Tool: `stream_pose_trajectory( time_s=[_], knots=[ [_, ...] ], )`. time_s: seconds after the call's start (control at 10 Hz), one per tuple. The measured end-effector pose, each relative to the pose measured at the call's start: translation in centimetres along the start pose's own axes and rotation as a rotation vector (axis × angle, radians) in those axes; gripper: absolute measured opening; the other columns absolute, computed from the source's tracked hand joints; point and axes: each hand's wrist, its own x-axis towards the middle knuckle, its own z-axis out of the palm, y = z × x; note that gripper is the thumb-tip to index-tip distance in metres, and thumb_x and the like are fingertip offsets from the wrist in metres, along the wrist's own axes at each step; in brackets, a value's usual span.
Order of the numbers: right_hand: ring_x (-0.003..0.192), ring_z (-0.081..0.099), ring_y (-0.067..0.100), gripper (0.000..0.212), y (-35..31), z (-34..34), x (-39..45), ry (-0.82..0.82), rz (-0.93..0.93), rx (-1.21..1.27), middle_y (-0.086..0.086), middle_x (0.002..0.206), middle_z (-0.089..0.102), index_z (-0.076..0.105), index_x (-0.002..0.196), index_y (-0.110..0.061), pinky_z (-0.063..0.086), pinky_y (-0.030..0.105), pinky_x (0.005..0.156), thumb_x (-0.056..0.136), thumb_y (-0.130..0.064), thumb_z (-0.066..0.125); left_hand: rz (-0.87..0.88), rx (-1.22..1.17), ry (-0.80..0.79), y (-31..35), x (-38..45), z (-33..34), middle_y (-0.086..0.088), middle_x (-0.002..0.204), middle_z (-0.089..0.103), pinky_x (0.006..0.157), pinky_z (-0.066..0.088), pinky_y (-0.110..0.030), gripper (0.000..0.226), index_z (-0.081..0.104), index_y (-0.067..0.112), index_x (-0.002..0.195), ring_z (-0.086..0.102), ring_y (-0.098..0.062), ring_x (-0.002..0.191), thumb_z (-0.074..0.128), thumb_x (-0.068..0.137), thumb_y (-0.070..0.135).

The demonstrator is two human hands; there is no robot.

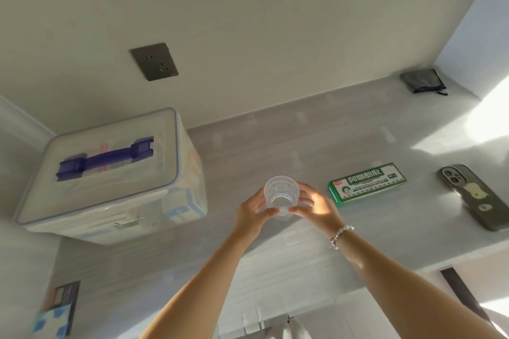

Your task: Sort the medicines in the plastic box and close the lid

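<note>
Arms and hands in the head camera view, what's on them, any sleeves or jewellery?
Both forearms are bare, with no sleeves in view. The right wrist wears a silver beaded bracelet. No rings, watch or gloves show on the left hand or the right hand.

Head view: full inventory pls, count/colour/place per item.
box: 1, translucent with blue handle, lid on, counter left
glass: 1, clear ribbed, held over counter centre
medicine pack: 1, green and white, counter right of the glass
phone: 1, dark case, counter far right
pouch: 1, grey with blue trim, back right corner
socket: 1, dark grey, wall above box
packets: count unclear, blue and dark, counter front left
bracelet: 1, silver, right wrist
left hand: on glass
right hand: on glass
</note>
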Motion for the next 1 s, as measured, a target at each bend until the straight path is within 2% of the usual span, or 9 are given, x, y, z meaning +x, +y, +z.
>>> stream_pose_trajectory(
  time_s=[0.1,0.2,0.3,0.4,0.5,0.6,0.8,0.9,1.0],
  knots=[
    [0.105,0.060,0.008,0.065,0.6,0.1,0.4,-0.015,0.019,0.027,-0.006,0.115,0.062,0.048,0.123,-0.031,0.046,0.025,0.094,0.068,-0.019,0.079,-0.023,0.014,0.003,-0.9,0.6,0.2,0.007,0.120,0.061,0.099,0.043,-0.022,0.064,0.050,0.026,0.130,0.058,-0.007,0.113,0.072,0.075,0.001],
    [0.110,0.056,0.007,0.066,1.0,-0.1,0.7,-0.024,0.028,0.048,-0.005,0.121,0.059,0.046,0.125,-0.028,0.042,0.023,0.098,0.069,-0.013,0.077,-0.017,0.035,-0.016,-1.2,1.3,0.5,0.018,0.115,0.062,0.097,0.042,-0.019,0.064,0.051,0.039,0.123,0.057,0.002,0.109,0.072,0.076,0.002],
    [0.114,0.055,0.009,0.069,1.4,-0.4,1.0,-0.023,0.034,0.028,-0.001,0.124,0.058,0.046,0.129,-0.020,0.042,0.027,0.102,0.069,-0.010,0.076,-0.018,0.053,-0.021,-1.3,1.7,1.0,0.015,0.120,0.059,0.100,0.040,-0.019,0.064,0.050,0.029,0.132,0.054,-0.001,0.114,0.072,0.076,0.005],
    [0.114,0.055,0.009,0.069,1.6,-0.5,1.1,-0.021,0.024,0.017,-0.002,0.124,0.059,0.047,0.129,-0.020,0.042,0.023,0.100,0.067,-0.011,0.076,-0.017,0.068,-0.015,-1.7,2.0,1.1,0.017,0.121,0.057,0.095,0.039,-0.010,0.066,0.048,0.027,0.134,0.053,0.004,0.112,0.073,0.076,0.008],
    [0.113,0.056,0.008,0.071,1.6,-0.4,1.1,-0.025,0.023,-0.006,-0.001,0.124,0.060,0.047,0.128,-0.020,0.043,0.025,0.100,0.065,-0.013,0.078,-0.031,0.081,-0.029,-2.0,2.1,0.7,0.016,0.124,0.058,0.100,0.040,-0.018,0.067,0.047,0.028,0.134,0.054,0.000,0.115,0.074,0.076,0.011],
    [0.114,0.057,0.010,0.073,1.7,-0.3,0.9,-0.017,0.012,-0.052,0.003,0.125,0.061,0.046,0.131,-0.018,0.044,0.030,0.101,0.066,-0.015,0.077,-0.042,0.089,-0.037,-2.1,2.0,0.6,0.022,0.119,0.058,0.103,0.040,-0.025,0.067,0.048,0.031,0.133,0.054,-0.001,0.117,0.075,0.075,0.011],
    [0.116,0.057,0.015,0.075,1.5,-0.1,0.5,-0.012,0.024,-0.102,0.006,0.127,0.059,0.041,0.135,-0.019,0.043,0.028,0.101,0.069,-0.013,0.075,-0.023,0.087,-0.093,-1.3,1.4,0.4,0.023,0.122,0.054,0.102,0.039,-0.020,0.066,0.045,0.031,0.135,0.051,0.003,0.117,0.073,0.078,0.011],
    [0.118,0.055,0.017,0.075,1.2,0.2,-0.2,0.006,0.069,-0.081,0.004,0.128,0.058,0.041,0.135,-0.022,0.042,0.025,0.098,0.070,-0.015,0.076,-0.004,0.108,-0.089,-0.7,0.7,0.2,0.017,0.123,0.055,0.104,0.039,-0.022,0.060,0.047,0.033,0.128,0.051,-0.002,0.120,0.072,0.078,0.009],
    [0.119,0.054,0.019,0.068,0.4,0.3,-0.6,0.091,0.115,-0.039,0.006,0.131,0.055,0.042,0.134,-0.023,0.041,0.026,0.096,0.074,-0.018,0.075,0.017,0.143,-0.041,-0.1,0.1,0.2,0.010,0.130,0.052,0.105,0.037,-0.024,0.059,0.043,0.028,0.131,0.048,-0.009,0.126,0.068,0.080,0.009]
  ],
)
